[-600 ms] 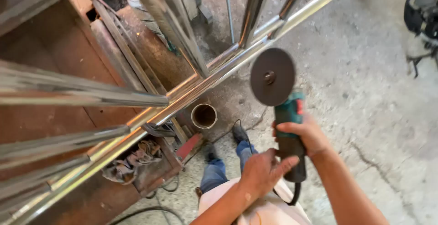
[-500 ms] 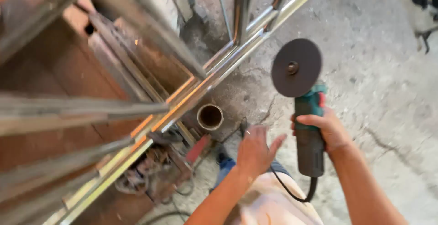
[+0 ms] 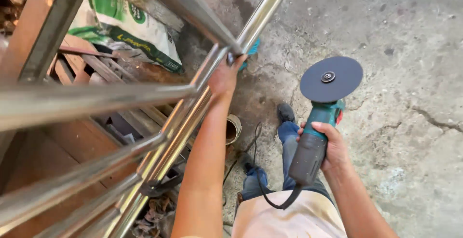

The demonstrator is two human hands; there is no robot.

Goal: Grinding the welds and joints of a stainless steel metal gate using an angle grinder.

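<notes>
Hands: two. Left hand (image 3: pixel 223 76) reaches up, fingers wrapped on the shiny steel rail (image 3: pixel 263 13) at a bar joint. Right hand (image 3: pixel 328 146) fisted around one teal angle grinder (image 3: pixel 318 122), held over the cracked concrete floor (image 3: pixel 410 74), its dark disc (image 3: pixel 331 79) facing up. One printed sack (image 3: pixel 128 28) behind the frame.

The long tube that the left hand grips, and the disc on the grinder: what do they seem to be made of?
The tube looks like polished metal, probably stainless steel: it is bright and mirror-like. The disc on the grinder looks like a dark, matt abrasive material, with a small metal nut at its centre.
</notes>
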